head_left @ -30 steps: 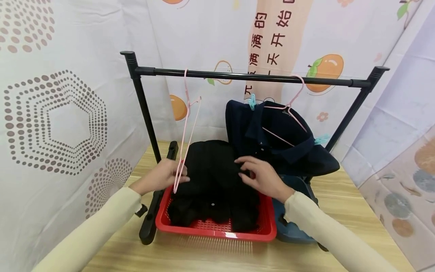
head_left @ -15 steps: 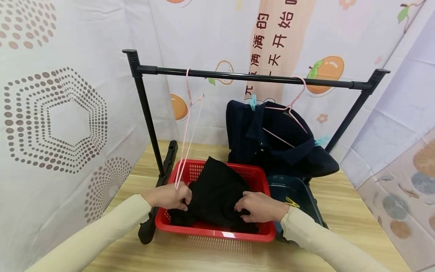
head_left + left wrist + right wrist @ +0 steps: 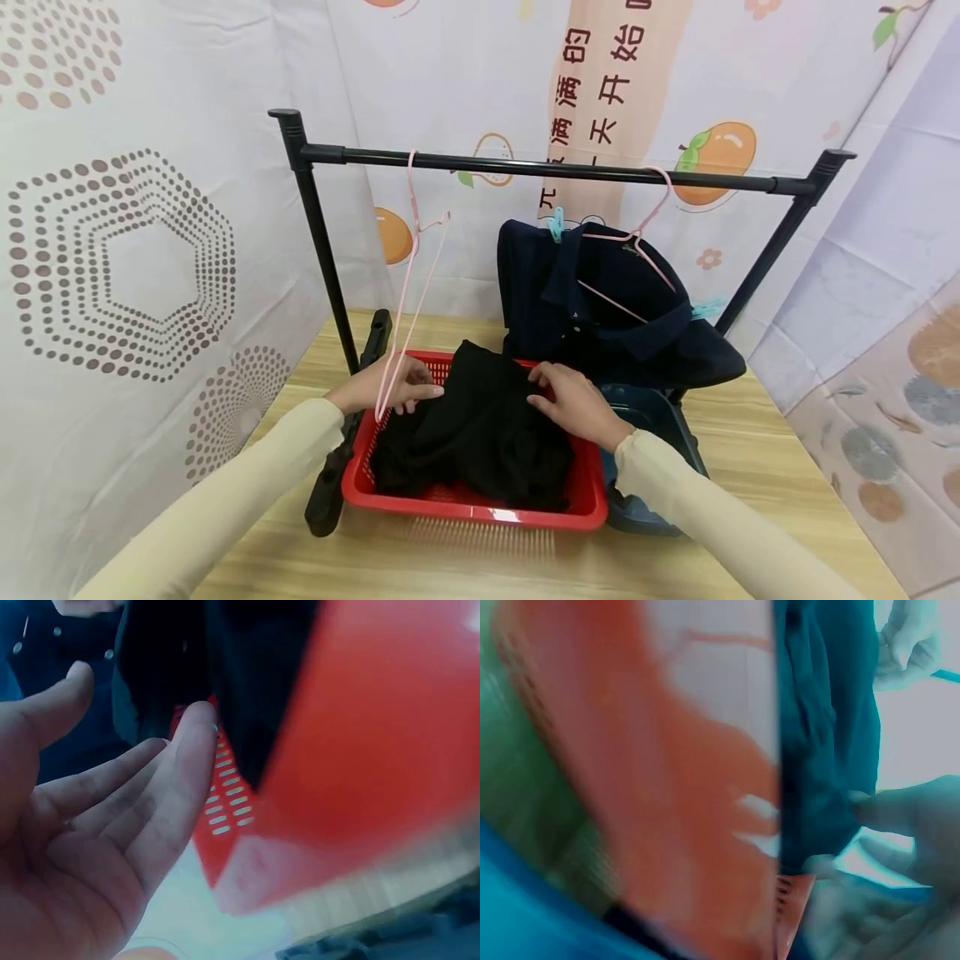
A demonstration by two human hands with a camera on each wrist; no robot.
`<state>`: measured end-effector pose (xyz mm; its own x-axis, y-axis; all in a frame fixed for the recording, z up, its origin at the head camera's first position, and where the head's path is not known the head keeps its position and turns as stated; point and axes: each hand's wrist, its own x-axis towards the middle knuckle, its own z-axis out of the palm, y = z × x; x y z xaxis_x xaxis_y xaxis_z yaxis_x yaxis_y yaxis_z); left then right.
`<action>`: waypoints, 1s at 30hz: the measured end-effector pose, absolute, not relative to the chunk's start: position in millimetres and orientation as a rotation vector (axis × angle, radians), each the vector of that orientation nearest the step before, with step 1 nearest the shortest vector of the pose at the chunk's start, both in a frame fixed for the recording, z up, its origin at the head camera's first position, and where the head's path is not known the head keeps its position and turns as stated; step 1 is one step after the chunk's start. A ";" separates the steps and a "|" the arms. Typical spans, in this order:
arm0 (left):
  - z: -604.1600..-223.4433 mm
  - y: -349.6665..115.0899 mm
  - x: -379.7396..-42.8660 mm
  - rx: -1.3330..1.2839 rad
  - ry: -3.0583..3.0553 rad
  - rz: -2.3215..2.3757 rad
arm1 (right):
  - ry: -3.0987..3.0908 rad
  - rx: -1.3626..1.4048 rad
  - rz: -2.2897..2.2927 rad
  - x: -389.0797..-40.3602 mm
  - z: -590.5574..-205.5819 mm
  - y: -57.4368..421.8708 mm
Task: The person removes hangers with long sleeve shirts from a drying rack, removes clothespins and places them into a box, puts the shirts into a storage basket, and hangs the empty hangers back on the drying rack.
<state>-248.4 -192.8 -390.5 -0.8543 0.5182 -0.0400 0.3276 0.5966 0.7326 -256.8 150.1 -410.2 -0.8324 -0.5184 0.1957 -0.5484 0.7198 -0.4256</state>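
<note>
A black garment lies bunched in a red basket in the head view. My left hand is over the basket's left side, behind the lower part of a bare pink hanger. In the left wrist view, the fingers of this hand are extended beside the cloth and hold nothing. My right hand is at the garment's right edge, thumb and fingers apart. Blurred in the right wrist view, that hand has its fingertips close to the dark cloth, and contact is unclear.
A black rack's rod spans the back and carries both hangers. On the right, a navy shirt hangs from a pink hanger with light blue clips. Below it stands a dark blue basin, partly behind my right arm.
The garment's far part, first spread over the basket's back edge, was folded toward me. Both hands gripped it half a second ago; now their fingers are loosened and they have moved back toward the rack.
</note>
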 end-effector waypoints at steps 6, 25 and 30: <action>-391.8 -180.2 -261.2 0.657 2.586 1.012 | -3.060 0.761 0.898 -275.3 -411.4 136.8; -399.9 -181.9 -191.8 1.468 2.491 0.219 | -2.874 1.657 0.420 -208.5 -412.0 167.4; -403.0 -181.1 -180.4 1.220 2.412 0.094 | -2.988 1.665 0.263 -195.6 -420.2 166.9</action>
